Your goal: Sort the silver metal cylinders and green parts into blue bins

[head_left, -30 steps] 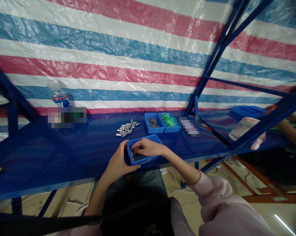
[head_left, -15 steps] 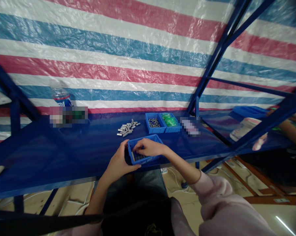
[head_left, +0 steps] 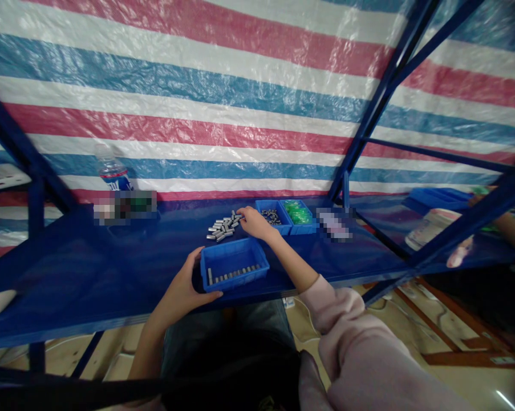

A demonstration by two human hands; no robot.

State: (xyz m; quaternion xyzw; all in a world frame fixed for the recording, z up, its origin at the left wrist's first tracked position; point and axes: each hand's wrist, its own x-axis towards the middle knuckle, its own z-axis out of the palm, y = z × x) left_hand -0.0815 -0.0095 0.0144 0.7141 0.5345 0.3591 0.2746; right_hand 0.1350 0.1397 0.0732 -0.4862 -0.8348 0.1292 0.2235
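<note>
My left hand [head_left: 187,290] grips the left end of a blue plastic bin [head_left: 235,279], thumb along its near side and fingers behind the corner. Inside the bin, several small metal cylinders [head_left: 234,274] stand in a row along the near wall. Beyond it lies a loose pile of shiny metal cylinders [head_left: 222,228] on the blue table. My right hand [head_left: 255,222] reaches over to the pile's right edge, its fingertips closed on a cylinder there that they mostly cover.
Behind my right hand are two small blue bins, one with small metal parts [head_left: 272,217], one with green pieces [head_left: 297,212]. A bottle [head_left: 116,174] stands at the back left. A blue frame post [head_left: 368,114] rises on the right; another person's arm [head_left: 511,228] is beyond it.
My right hand has left the near bin and moved up to the metal pile. The near bin has shifted slightly left, with my left hand still on it.
</note>
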